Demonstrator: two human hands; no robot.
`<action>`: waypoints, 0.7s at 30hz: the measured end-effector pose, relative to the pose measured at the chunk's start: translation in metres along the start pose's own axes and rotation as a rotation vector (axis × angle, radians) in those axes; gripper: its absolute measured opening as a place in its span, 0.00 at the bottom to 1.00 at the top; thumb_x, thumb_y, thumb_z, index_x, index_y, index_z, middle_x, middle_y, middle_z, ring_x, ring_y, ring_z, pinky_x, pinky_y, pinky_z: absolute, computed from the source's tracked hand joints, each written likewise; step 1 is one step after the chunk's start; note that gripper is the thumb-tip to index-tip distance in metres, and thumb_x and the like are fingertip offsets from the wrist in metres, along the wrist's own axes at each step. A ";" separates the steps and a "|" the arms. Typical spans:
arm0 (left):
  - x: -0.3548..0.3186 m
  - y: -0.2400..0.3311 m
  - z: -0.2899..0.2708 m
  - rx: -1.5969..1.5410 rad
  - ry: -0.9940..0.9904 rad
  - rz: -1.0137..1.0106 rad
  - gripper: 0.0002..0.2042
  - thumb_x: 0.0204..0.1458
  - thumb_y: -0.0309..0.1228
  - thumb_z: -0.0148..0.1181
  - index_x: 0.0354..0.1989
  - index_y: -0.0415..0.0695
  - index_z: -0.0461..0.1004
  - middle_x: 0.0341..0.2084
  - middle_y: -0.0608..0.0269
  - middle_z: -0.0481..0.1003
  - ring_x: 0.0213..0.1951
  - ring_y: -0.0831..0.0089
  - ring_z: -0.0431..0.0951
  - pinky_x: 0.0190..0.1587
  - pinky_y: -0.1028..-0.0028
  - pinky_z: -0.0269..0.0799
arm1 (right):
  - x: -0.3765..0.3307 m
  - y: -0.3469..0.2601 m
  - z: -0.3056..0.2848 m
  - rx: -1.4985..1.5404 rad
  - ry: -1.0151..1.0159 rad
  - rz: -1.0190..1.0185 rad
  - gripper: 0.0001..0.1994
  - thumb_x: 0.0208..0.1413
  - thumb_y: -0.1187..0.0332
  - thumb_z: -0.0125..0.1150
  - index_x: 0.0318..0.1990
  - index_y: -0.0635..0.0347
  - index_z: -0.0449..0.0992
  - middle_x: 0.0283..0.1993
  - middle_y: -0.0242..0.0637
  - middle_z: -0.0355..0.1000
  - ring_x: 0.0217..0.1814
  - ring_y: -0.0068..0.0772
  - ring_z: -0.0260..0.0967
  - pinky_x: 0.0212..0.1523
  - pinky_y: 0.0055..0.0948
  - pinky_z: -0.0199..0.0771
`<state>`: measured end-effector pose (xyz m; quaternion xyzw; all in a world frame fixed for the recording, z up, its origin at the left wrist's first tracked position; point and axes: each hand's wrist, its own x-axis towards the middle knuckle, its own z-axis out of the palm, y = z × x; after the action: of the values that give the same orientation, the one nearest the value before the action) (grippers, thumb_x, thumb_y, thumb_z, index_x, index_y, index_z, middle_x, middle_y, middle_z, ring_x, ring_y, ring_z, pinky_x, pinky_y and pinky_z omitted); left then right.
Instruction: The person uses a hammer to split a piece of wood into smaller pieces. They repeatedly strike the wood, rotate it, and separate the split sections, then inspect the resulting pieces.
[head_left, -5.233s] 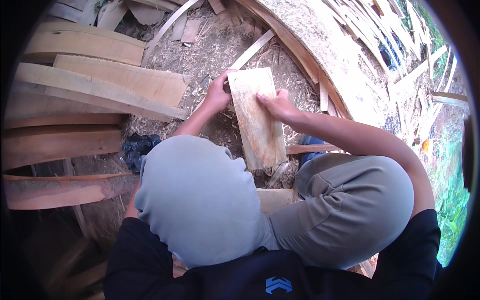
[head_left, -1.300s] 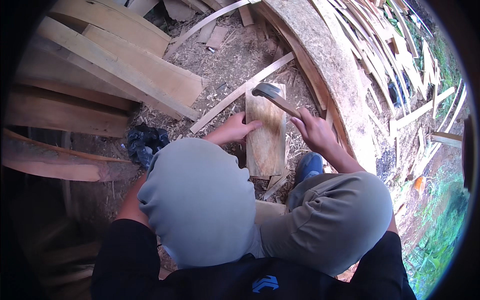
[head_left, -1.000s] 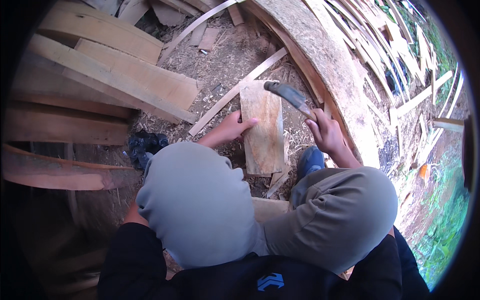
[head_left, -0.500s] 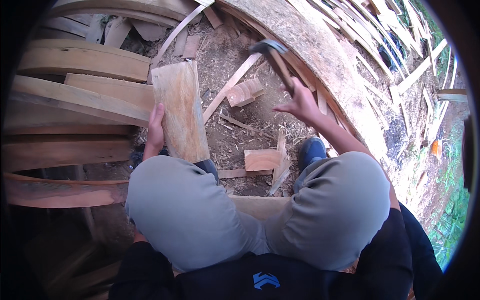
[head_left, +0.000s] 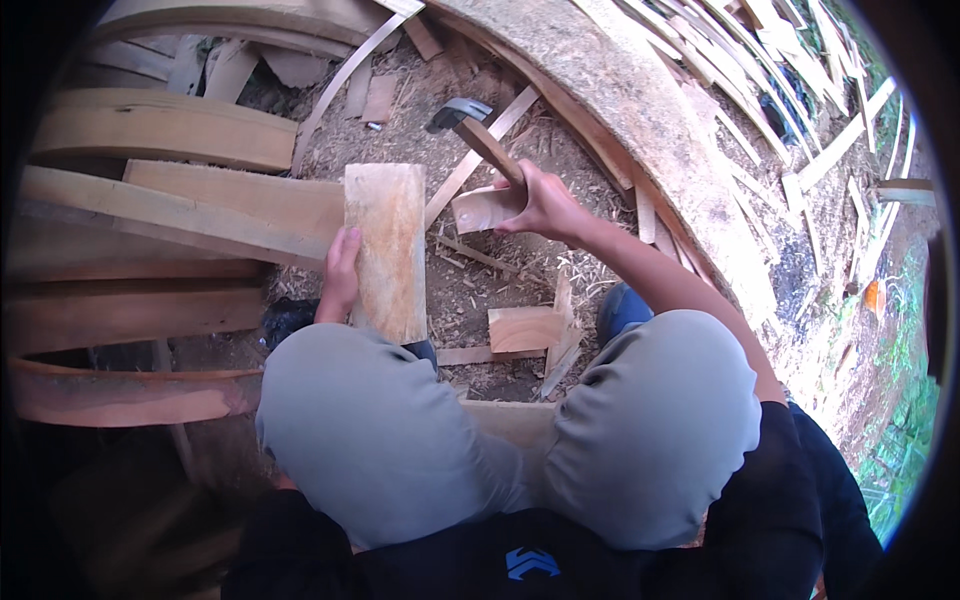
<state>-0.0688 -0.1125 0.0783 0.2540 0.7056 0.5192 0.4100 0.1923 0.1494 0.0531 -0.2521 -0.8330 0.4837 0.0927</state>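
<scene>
Low in the frame sit the person's grey-trousered knees (head_left: 400,440); just above them, left of centre, the left hand (head_left: 340,275) grips the left edge of a pale rectangular wooden board (head_left: 388,250), fingers wrapped behind it, thumb side showing; the board's long axis runs nearly straight up the frame, its far end pointing to the upper edge; right of centre the right hand (head_left: 545,205) is closed around the wooden handle of a metal-headed hatchet (head_left: 470,125), head aimed upper left; farther off lie stacked planks (head_left: 170,140) on sawdust ground (head_left: 470,290).
</scene>
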 end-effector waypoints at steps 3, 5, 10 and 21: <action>0.015 -0.017 -0.007 0.039 0.028 0.042 0.24 0.72 0.45 0.48 0.60 0.32 0.70 0.54 0.55 0.77 0.57 0.72 0.74 0.62 0.71 0.66 | -0.002 -0.007 -0.004 -0.043 -0.001 0.015 0.38 0.42 0.58 0.83 0.57 0.64 0.68 0.54 0.47 0.78 0.55 0.46 0.79 0.59 0.38 0.78; 0.017 -0.030 -0.015 0.071 0.060 0.053 0.24 0.72 0.45 0.48 0.60 0.32 0.71 0.54 0.56 0.77 0.57 0.72 0.74 0.61 0.71 0.66 | -0.014 -0.021 -0.012 -0.058 -0.029 0.124 0.37 0.43 0.58 0.82 0.57 0.64 0.68 0.51 0.48 0.77 0.53 0.46 0.79 0.57 0.37 0.80; 0.027 -0.001 0.017 0.376 -0.044 0.103 0.20 0.70 0.45 0.53 0.52 0.37 0.74 0.41 0.56 0.81 0.43 0.73 0.78 0.49 0.71 0.72 | -0.098 -0.003 -0.064 -0.159 0.120 -0.039 0.40 0.40 0.58 0.82 0.61 0.61 0.69 0.54 0.44 0.78 0.53 0.45 0.81 0.57 0.39 0.81; 0.082 -0.032 0.128 0.571 -0.336 0.079 0.28 0.68 0.51 0.53 0.63 0.37 0.68 0.49 0.43 0.80 0.52 0.51 0.80 0.56 0.56 0.73 | -0.177 0.035 -0.076 -0.007 0.273 0.227 0.36 0.43 0.58 0.84 0.57 0.62 0.73 0.52 0.43 0.79 0.54 0.37 0.79 0.57 0.36 0.76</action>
<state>-0.0026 0.0079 0.0068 0.4676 0.7348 0.2669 0.4125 0.3857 0.1312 0.0781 -0.4080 -0.7805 0.4496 0.1491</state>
